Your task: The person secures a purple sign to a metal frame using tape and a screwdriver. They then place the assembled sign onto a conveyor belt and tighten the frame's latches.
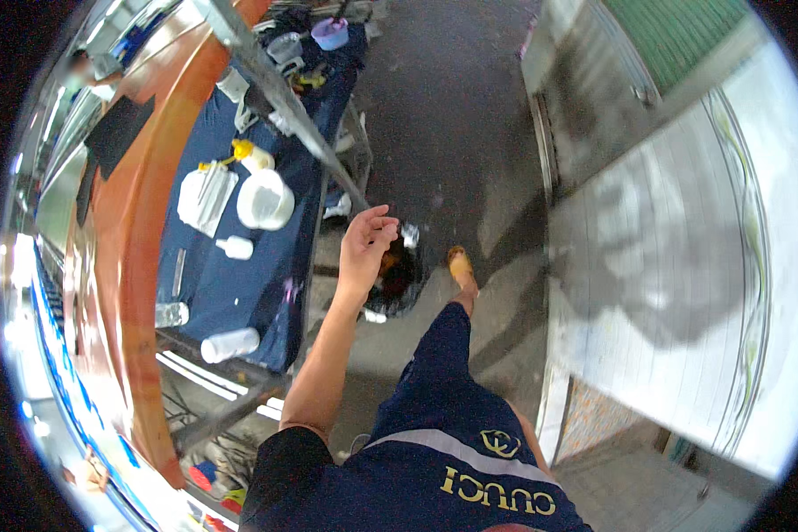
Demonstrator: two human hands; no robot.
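Note:
My left hand (365,253) is raised in mid-air beside the right edge of a table covered in dark blue cloth (270,293). Its fingers are loosely curved and somewhat apart, and nothing shows in them. Below it on the floor, partly hidden, is a dark bag-like bundle (401,282). Nearest on the cloth are a round white tub (264,199), a yellow-topped bottle (257,159), a white container (207,197) and a small white bottle (235,247). My right hand is out of the picture.
A metal post (306,133) slants across the table, with a long orange-brown panel (137,293) to its left. A clear jar (171,315) and a white cylinder (230,345) stand near the cloth's edge. Grey floor (448,97) runs ahead, beside a pale wall (656,248) at right.

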